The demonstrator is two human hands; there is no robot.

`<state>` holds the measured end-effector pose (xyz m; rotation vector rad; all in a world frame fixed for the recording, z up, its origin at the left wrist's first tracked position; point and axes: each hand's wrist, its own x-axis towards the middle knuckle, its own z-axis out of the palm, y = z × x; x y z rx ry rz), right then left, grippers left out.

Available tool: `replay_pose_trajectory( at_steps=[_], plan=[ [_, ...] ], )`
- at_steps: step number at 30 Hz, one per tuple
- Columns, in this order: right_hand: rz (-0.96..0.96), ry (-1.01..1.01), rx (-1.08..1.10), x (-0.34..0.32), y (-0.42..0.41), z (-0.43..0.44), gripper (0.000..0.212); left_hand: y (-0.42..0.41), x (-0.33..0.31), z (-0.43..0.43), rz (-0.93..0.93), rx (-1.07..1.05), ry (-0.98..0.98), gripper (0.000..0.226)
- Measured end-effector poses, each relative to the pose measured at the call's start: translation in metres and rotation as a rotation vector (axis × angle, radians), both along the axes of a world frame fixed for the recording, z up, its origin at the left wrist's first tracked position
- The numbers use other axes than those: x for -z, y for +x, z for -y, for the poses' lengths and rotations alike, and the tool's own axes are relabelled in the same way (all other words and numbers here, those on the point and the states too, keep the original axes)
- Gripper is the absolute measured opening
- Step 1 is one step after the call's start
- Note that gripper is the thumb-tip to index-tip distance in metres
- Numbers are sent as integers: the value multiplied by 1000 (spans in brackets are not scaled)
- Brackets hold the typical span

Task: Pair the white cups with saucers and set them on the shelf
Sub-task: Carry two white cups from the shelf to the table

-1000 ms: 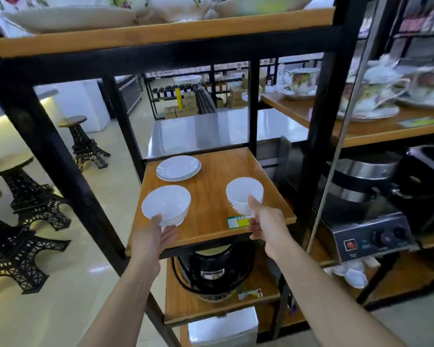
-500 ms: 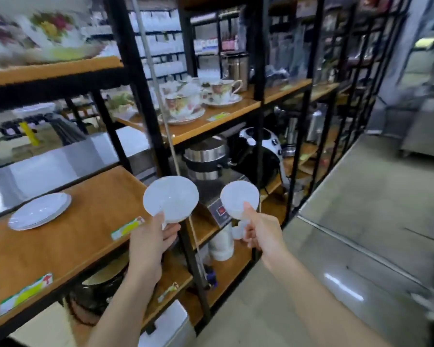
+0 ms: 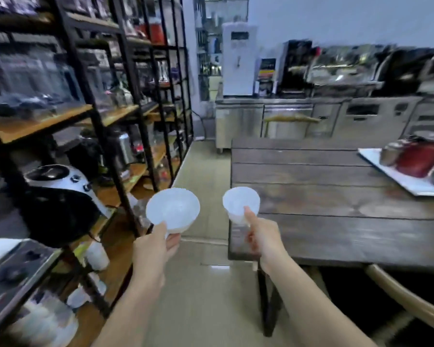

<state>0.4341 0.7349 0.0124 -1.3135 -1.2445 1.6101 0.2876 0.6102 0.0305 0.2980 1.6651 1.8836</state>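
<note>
Since the earlier frame, both cups have left the wooden shelf board and you have turned away from it: the view now looks down the aisle, with the black-framed shelf (image 3: 125, 113) running along your left and a dark wooden counter (image 3: 336, 201) on your right.

Your left hand (image 3: 152, 249) pinches the larger white cup (image 3: 173, 207) at its near rim, thumb on top and fingers curled beneath. That cup is in the air over the tiled floor (image 3: 206, 291), just beside the shelf's front post.

Your right hand (image 3: 262, 236) pinches the smaller white cup (image 3: 241, 204) likewise, thumb pressed on the near rim and fingers closed under the base. This cup hangs at the counter's near left corner; whether it is over the counter or just short of its edge cannot be told.

Both cups are upright, mouths up, apart from each other and touching nothing but your hands.

A white tray (image 3: 398, 177) with pots, one of them red, lies at the far right of the counter. Much of the frame is blurred.
</note>
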Motion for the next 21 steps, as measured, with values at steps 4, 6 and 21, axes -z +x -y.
replay_pose_trajectory(
  at_steps=[4,6,21],
  plan=[
    [2,-27,123,7,68,-71,38,47,18,-88,35,112,19,15],
    [24,-34,177,13,95,-98,36,67,28,-122,54,147,-14,11],
    [8,-142,345,61,147,-286,32,89,84,-353,18,350,-273,35]
  ],
)
